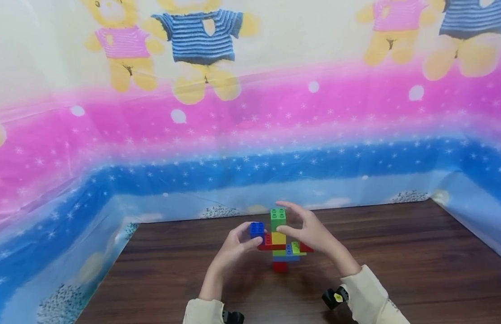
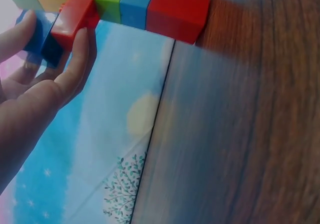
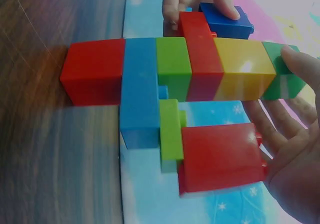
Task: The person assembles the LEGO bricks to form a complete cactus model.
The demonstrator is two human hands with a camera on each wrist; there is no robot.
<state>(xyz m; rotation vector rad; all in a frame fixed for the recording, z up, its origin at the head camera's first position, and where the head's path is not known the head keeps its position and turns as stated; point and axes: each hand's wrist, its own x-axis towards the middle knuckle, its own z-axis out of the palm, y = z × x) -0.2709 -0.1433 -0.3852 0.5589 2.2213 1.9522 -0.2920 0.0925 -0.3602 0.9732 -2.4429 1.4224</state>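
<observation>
A tower of toy building bricks stands on the table, with a red brick (image 1: 280, 267) at its foot. Above it come blue, lime, a long red brick (image 3: 204, 59), a yellow brick (image 3: 245, 66) and a green brick (image 1: 278, 220) on top. My left hand (image 1: 232, 246) pinches a dark blue brick (image 1: 257, 230) at the long red brick's left end; whether the two are locked together I cannot tell. My right hand (image 1: 313, 229) holds the green brick between thumb and fingers. Off the tower's right side, a lime brick (image 3: 171, 134) carries another red brick (image 3: 222, 156).
The dark wooden table (image 1: 173, 270) spreads around the tower. A printed cloth (image 1: 234, 175) with bears and snowflakes hangs behind the table and along its sides. Black wrist devices (image 1: 335, 297) sit at the pale sleeves (image 1: 367, 292).
</observation>
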